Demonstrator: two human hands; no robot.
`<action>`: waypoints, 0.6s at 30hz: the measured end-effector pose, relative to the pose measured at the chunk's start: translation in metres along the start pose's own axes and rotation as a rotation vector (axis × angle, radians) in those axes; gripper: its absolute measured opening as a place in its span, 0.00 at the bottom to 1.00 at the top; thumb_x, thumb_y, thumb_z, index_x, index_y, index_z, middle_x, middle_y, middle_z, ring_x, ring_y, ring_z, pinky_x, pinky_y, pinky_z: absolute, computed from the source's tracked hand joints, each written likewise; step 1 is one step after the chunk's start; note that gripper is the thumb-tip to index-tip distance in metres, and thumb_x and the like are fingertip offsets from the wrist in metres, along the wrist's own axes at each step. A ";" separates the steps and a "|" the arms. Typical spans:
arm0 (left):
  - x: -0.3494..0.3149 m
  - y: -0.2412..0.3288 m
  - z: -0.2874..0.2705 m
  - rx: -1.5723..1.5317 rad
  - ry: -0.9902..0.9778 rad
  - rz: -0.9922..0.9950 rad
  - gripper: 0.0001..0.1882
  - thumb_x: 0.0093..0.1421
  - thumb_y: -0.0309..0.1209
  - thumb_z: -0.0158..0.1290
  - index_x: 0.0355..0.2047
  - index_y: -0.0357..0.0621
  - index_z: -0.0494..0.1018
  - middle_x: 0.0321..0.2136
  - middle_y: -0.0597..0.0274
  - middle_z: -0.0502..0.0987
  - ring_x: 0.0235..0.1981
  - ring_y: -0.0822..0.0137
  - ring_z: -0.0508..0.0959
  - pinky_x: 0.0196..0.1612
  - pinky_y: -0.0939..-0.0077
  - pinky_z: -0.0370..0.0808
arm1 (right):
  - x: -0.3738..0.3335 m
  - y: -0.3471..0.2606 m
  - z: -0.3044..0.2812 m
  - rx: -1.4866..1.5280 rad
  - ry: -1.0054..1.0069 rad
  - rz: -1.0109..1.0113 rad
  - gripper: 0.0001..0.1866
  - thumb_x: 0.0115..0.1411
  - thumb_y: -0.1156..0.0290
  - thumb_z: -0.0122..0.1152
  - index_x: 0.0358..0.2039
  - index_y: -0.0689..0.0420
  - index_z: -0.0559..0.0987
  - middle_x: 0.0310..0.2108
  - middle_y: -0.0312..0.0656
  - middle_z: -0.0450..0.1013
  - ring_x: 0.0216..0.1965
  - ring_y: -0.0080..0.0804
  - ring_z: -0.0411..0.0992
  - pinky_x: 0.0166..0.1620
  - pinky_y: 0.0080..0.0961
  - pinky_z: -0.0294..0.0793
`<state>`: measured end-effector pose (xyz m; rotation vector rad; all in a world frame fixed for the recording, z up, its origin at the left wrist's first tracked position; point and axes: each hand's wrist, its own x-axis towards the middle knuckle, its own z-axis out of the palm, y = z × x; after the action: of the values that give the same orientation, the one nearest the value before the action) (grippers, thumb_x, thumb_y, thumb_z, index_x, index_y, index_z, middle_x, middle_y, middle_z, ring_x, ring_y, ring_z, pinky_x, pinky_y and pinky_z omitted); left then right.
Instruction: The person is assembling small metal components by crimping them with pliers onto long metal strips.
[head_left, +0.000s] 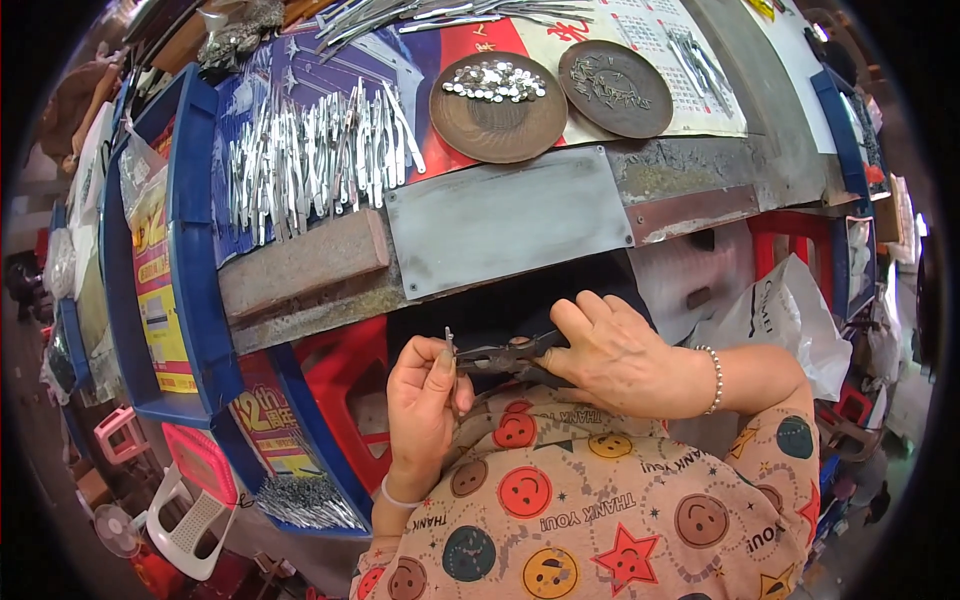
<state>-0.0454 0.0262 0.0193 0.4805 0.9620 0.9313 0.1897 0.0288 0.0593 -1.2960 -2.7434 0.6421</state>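
Note:
Pinched upright between the thumb and fingers of my left hand [422, 400] is a small, thin metal strip [449, 338]. My right hand [622, 362] is wrapped round dark pliers [505, 356], whose jaws point left and meet the strip by my left thumb. Whether the jaws grip it is too small to tell. Both hands are above my lap, just in front of the bench edge. Beyond them a grey metal plate [510, 222] lies on the bench, and many slim silvery metal strips [320, 155] lie to its left.
Two round brown dishes stand behind the plate; one [498, 143] holds shiny discs, the other [652, 112] thin slivers. A wooden block [305, 262] lies along the front edge. Blue bins [190, 290] flank the left side. A white plastic bag [785, 325] hangs at the right.

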 end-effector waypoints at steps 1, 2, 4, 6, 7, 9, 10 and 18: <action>0.000 0.000 0.000 0.001 0.000 -0.002 0.06 0.67 0.29 0.50 0.35 0.41 0.67 0.23 0.67 0.70 0.19 0.78 0.68 0.23 0.86 0.65 | 0.000 0.000 -0.001 0.002 -0.001 0.002 0.13 0.44 0.66 0.68 0.32 0.51 0.79 0.33 0.42 0.59 0.34 0.35 0.62 0.32 0.26 0.63; 0.000 -0.001 0.000 0.006 -0.001 0.001 0.06 0.67 0.29 0.50 0.35 0.41 0.66 0.24 0.68 0.70 0.19 0.78 0.68 0.23 0.86 0.65 | 0.000 -0.001 -0.004 0.034 -0.074 0.016 0.18 0.44 0.64 0.69 0.38 0.51 0.79 0.33 0.43 0.59 0.35 0.37 0.63 0.34 0.28 0.65; 0.000 -0.002 0.000 0.013 -0.004 0.000 0.06 0.67 0.29 0.50 0.35 0.41 0.66 0.24 0.68 0.69 0.19 0.78 0.68 0.23 0.86 0.65 | 0.001 -0.001 -0.005 0.068 -0.148 0.035 0.24 0.45 0.63 0.70 0.45 0.50 0.80 0.34 0.43 0.59 0.37 0.39 0.63 0.36 0.30 0.67; 0.002 -0.002 0.000 0.036 0.016 0.035 0.05 0.67 0.29 0.50 0.35 0.41 0.66 0.25 0.68 0.69 0.20 0.78 0.68 0.23 0.86 0.64 | 0.002 0.002 -0.006 0.228 -0.182 0.034 0.22 0.47 0.63 0.69 0.44 0.53 0.80 0.33 0.45 0.60 0.35 0.42 0.66 0.34 0.32 0.69; 0.003 -0.003 0.000 0.037 0.014 0.034 0.05 0.67 0.29 0.50 0.35 0.41 0.66 0.25 0.68 0.69 0.20 0.78 0.68 0.23 0.86 0.64 | 0.003 0.004 -0.006 0.228 -0.181 0.036 0.22 0.47 0.63 0.69 0.44 0.53 0.80 0.33 0.45 0.60 0.35 0.42 0.66 0.34 0.32 0.69; 0.004 -0.005 -0.002 0.066 0.030 0.053 0.06 0.67 0.28 0.50 0.33 0.41 0.67 0.25 0.68 0.69 0.20 0.78 0.68 0.23 0.86 0.65 | 0.005 0.006 -0.007 0.480 -0.257 0.042 0.13 0.52 0.64 0.62 0.33 0.60 0.77 0.32 0.50 0.63 0.36 0.47 0.69 0.32 0.38 0.70; 0.004 -0.005 -0.003 0.066 0.034 0.055 0.06 0.67 0.28 0.50 0.33 0.41 0.67 0.25 0.68 0.69 0.20 0.78 0.68 0.23 0.86 0.65 | 0.008 0.011 -0.011 0.642 -0.436 0.073 0.17 0.53 0.61 0.62 0.37 0.60 0.77 0.32 0.50 0.63 0.36 0.46 0.69 0.33 0.38 0.69; 0.001 0.002 -0.007 -0.049 -0.013 0.043 0.06 0.65 0.28 0.52 0.39 0.38 0.70 0.27 0.64 0.72 0.21 0.76 0.70 0.25 0.83 0.68 | -0.009 0.022 -0.002 1.060 -0.410 0.134 0.28 0.55 0.61 0.65 0.55 0.59 0.74 0.39 0.45 0.66 0.40 0.35 0.68 0.45 0.28 0.69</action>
<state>-0.0522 0.0281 0.0168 0.4669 0.9183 0.9868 0.2116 0.0350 0.0538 -1.0934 -1.8886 2.1427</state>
